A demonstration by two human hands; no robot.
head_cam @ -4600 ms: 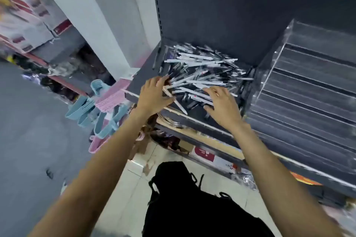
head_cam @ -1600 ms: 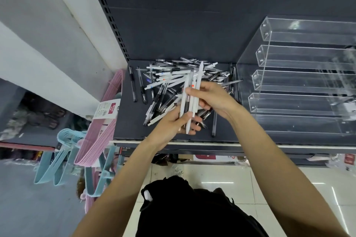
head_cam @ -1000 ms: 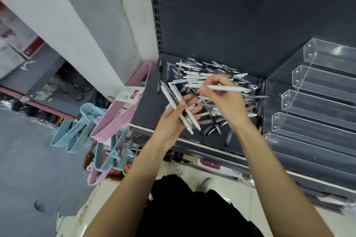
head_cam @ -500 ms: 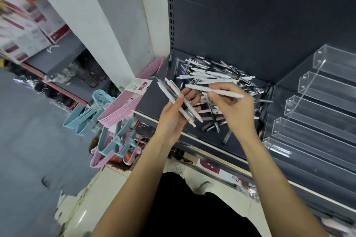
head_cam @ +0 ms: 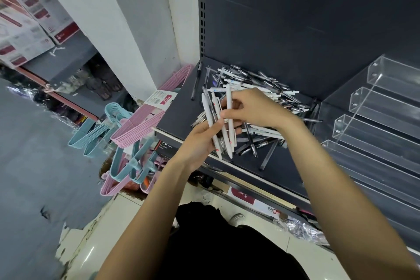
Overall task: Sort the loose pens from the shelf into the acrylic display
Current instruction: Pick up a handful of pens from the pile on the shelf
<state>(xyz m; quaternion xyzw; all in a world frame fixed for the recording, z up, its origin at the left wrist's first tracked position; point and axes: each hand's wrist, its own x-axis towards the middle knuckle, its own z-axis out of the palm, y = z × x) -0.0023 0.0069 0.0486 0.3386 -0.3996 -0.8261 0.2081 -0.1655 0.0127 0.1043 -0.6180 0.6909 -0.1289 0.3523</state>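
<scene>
Partly hidden: pile (head_cam: 261, 88) behind hands gripping white pens (head_cam: 230, 120).

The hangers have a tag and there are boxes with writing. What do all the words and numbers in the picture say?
Tag on the pink hangers: red patch with white letters, too blurred to read.
Black label under the shelf edge: white characters, too small to read.
Red and white box below the shelf: print too blurred to read.
Stacked boxes at top left: blurred, unreadable.
White pens in the hands: small marks, unreadable.
</scene>
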